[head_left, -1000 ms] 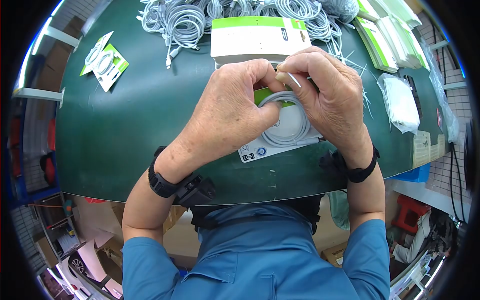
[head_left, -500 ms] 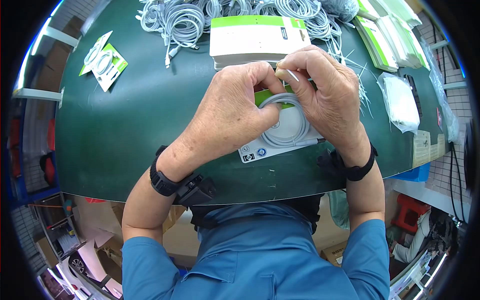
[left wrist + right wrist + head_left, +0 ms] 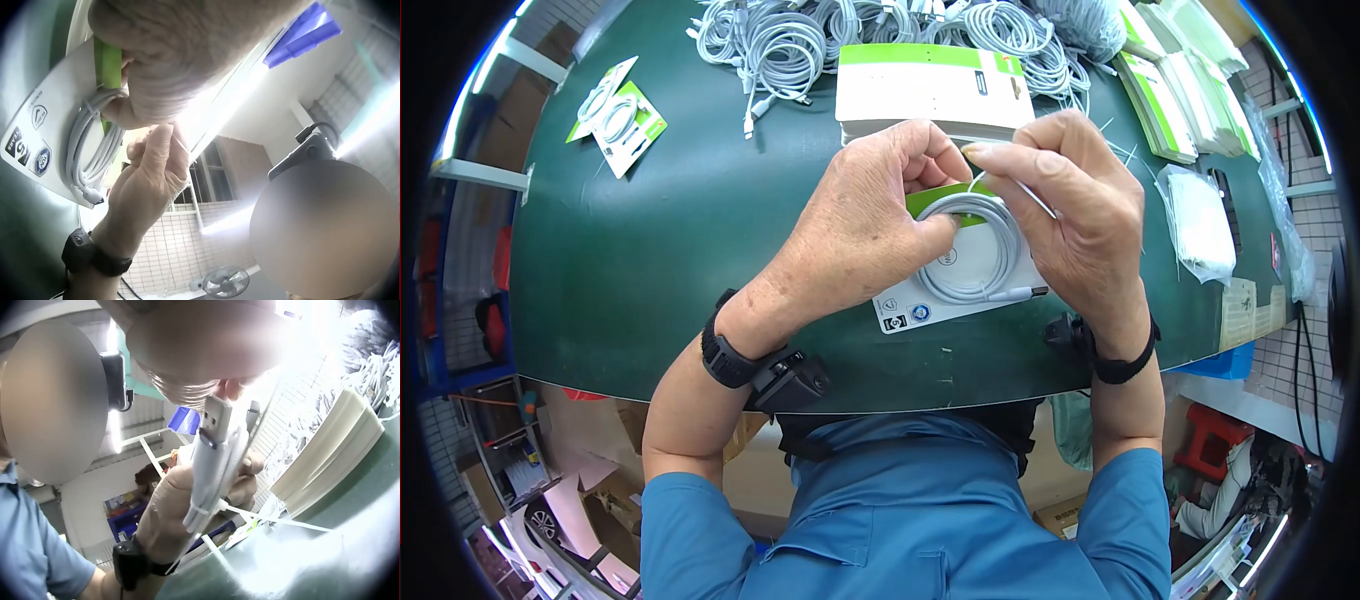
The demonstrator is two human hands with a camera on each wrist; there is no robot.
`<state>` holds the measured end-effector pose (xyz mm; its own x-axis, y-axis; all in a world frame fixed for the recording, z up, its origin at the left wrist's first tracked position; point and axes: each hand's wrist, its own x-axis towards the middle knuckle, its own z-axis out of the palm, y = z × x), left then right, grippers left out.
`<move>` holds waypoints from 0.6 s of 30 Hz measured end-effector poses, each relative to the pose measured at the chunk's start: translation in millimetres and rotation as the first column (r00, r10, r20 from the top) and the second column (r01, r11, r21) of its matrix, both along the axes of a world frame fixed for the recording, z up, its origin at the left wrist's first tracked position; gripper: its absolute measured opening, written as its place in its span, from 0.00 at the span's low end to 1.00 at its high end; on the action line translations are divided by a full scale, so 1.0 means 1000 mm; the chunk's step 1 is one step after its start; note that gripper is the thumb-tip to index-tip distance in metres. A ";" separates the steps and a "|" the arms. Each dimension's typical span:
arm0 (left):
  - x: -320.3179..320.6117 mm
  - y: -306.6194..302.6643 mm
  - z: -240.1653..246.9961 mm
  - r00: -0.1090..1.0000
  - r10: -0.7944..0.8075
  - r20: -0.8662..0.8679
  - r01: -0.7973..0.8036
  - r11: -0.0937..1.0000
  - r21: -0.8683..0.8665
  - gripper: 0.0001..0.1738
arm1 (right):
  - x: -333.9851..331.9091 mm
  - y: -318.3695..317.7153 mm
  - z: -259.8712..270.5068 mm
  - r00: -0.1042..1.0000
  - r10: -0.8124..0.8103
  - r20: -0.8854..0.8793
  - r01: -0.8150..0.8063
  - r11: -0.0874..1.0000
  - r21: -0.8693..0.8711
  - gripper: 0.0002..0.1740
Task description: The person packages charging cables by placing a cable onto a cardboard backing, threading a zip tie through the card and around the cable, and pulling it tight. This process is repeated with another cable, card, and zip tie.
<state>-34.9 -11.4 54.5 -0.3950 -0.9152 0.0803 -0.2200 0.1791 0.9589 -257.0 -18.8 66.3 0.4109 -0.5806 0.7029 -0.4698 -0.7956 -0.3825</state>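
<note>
Pressing left hand (image 3: 860, 225): fingers clamping coiled cable (image 3: 975, 255) to card (image 3: 920, 305).
Right hand (image 3: 1070, 215): fingers pinching white tie (image 3: 275, 520).
Done: coiled cable seated.
Left: white tie apparently not yet cinched.

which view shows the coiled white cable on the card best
Head view: the whole coiled cable lies on the card. The left wrist view shows one side of the coil under the left hand; the right wrist view shows only its USB plug, close up.
</note>
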 end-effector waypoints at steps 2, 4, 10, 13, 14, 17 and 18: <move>0.001 -0.001 0.001 1.000 -0.007 -0.017 0.007 1.000 0.013 0.14 | 0.000 0.007 0.004 0.998 0.061 0.033 -0.065 0.990 0.123 0.14; 0.004 -0.002 0.003 0.999 -0.035 -0.010 0.035 0.998 0.054 0.13 | -0.003 0.011 0.008 0.991 0.123 0.043 -0.130 0.964 0.232 0.13; 0.008 -0.004 -0.002 0.999 -0.032 -0.001 0.032 0.999 -0.007 0.11 | -0.012 0.011 0.014 0.955 0.286 0.079 -0.287 0.823 0.490 0.15; 0.008 -0.005 -0.006 0.999 -0.037 -0.010 0.037 0.999 -0.026 0.11 | -0.014 0.015 0.021 0.954 0.284 0.101 -0.287 0.754 0.591 0.16; 0.008 -0.005 -0.007 0.999 -0.040 -0.015 0.040 0.998 -0.048 0.11 | -0.014 0.017 0.022 0.957 0.269 0.105 -0.275 0.736 0.618 0.15; 0.007 -0.004 -0.004 0.999 -0.038 0.016 0.038 0.999 -0.036 0.12 | -0.015 0.019 0.022 0.973 0.203 0.110 -0.222 0.689 0.690 0.15; 0.007 -0.004 -0.003 0.999 -0.036 0.016 0.036 0.999 -0.031 0.12 | -0.014 0.018 0.020 0.974 0.198 0.113 -0.223 0.726 0.651 0.15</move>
<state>-28.2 -15.9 51.5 -0.4292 -0.8974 0.1020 -0.2272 0.2166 0.9495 -271.2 -0.5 86.2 0.5624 -0.8032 0.1962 -0.2982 -0.4184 -0.8579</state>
